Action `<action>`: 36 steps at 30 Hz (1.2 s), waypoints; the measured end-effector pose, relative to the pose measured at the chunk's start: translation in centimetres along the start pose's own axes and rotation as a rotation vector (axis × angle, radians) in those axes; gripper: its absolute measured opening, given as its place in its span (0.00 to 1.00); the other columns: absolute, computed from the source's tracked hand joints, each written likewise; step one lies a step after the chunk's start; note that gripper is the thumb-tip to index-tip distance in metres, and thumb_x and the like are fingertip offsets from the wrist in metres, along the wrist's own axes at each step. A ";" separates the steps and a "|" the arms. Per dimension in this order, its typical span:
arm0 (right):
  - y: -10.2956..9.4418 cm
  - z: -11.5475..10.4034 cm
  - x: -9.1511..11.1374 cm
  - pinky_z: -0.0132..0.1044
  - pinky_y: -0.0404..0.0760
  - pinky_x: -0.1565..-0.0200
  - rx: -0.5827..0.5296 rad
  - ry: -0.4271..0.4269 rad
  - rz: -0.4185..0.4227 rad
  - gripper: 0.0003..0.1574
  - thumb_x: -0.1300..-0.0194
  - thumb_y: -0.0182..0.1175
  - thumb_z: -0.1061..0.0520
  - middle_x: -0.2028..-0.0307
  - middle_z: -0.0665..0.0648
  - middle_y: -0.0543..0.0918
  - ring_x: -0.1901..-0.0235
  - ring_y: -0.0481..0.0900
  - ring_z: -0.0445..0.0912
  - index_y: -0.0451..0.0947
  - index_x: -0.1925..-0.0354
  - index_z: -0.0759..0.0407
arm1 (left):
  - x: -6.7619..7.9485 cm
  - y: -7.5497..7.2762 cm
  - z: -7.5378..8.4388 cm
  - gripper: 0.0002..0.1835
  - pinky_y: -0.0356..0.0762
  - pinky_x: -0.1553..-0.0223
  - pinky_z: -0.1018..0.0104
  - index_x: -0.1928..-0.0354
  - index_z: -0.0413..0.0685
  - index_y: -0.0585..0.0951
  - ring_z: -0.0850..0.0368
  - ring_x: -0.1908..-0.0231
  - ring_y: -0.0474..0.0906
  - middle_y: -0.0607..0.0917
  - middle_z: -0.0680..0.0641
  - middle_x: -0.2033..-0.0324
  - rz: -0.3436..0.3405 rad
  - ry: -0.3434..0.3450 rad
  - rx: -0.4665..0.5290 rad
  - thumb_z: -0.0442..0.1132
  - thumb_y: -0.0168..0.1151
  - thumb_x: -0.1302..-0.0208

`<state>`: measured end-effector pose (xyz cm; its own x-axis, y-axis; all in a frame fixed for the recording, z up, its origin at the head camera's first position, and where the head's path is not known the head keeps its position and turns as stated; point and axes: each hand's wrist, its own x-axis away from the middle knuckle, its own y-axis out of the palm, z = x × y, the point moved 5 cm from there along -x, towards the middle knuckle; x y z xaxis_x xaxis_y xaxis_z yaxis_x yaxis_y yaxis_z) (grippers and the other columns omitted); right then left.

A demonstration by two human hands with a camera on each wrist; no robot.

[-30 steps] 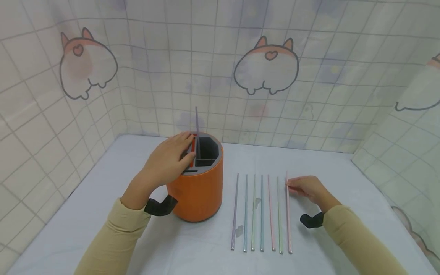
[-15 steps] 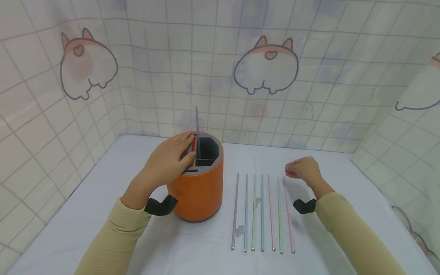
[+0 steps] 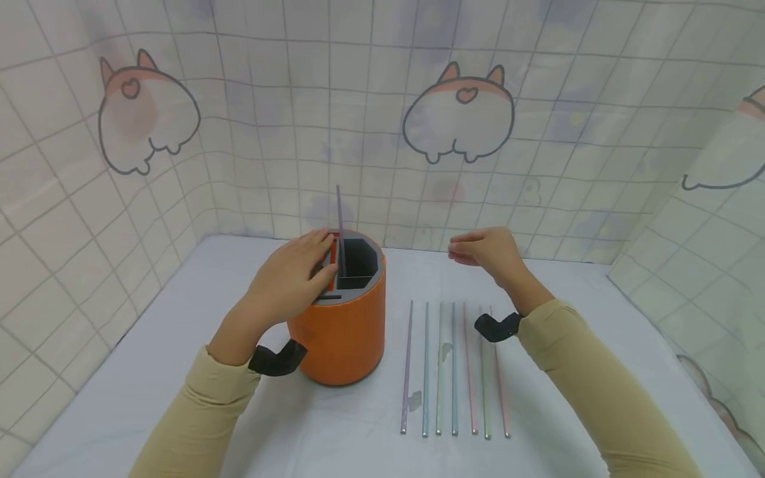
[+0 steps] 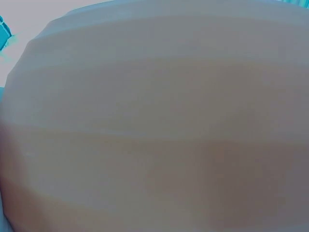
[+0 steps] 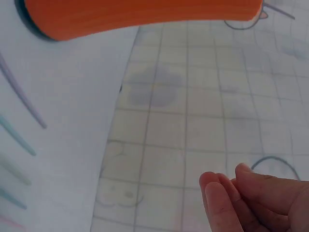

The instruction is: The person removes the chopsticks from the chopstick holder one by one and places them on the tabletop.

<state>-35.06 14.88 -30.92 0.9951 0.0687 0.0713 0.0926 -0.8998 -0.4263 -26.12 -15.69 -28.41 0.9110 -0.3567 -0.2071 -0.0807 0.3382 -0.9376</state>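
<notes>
A round orange holder (image 3: 343, 338) with a grey divided top stands left of middle, a thin lilac stick (image 3: 340, 212) upright in it. My left hand (image 3: 291, 279) rests on the left side of that top, thumb beside a red strip (image 3: 333, 255). Up in the air to the right of the holder, my right hand (image 3: 487, 253) has thumb and fingers close together with nothing between them. The right wrist view shows the same hand (image 5: 256, 203), fingertips bare. A blurred, close surface fills most of the left wrist view.
Several thin pastel sticks with shiny near ends lie side by side right of the holder, from a lilac stick (image 3: 407, 368) to a pink stick (image 3: 501, 392). Behind the white tabletop (image 3: 568, 285) hangs a gridded cloth (image 3: 358, 119) with cartoon animals.
My right hand has let go of the rightmost pink stick, then risen and moved left toward the holder. That stick has settled at a slight slant. My left hand stays put.
</notes>
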 end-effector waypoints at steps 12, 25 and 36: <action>7.3 -7.2 0.2 0.40 0.83 0.42 -0.108 -0.243 -0.112 0.22 0.37 0.69 0.54 0.48 0.60 0.87 0.46 0.86 0.51 0.84 0.46 0.61 | 0.0 0.0 -0.2 0.33 0.49 0.21 0.46 0.25 0.37 0.59 0.42 0.23 0.53 0.59 0.39 0.24 -0.006 -0.008 0.004 0.49 0.46 0.24; 10.8 -9.8 -0.2 0.40 0.83 0.42 -0.144 -0.295 -0.147 0.21 0.38 0.70 0.55 0.50 0.58 0.88 0.50 0.88 0.48 0.85 0.47 0.60 | -0.1 0.0 -0.2 0.34 0.48 0.21 0.47 0.25 0.36 0.58 0.42 0.23 0.52 0.59 0.39 0.24 -0.005 -0.011 0.001 0.49 0.46 0.24; 12.5 -10.7 -0.3 0.39 0.85 0.45 -0.151 -0.278 -0.141 0.20 0.38 0.70 0.56 0.50 0.58 0.88 0.53 0.89 0.48 0.86 0.48 0.60 | 0.0 0.0 -0.1 0.34 0.49 0.21 0.47 0.25 0.35 0.58 0.42 0.23 0.53 0.59 0.38 0.24 -0.002 -0.004 0.008 0.49 0.45 0.24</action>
<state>-34.60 -0.99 -26.59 0.9463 0.2928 -0.1374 0.2443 -0.9254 -0.2898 -26.18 -15.78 -28.46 0.9126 -0.3541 -0.2045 -0.0760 0.3446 -0.9357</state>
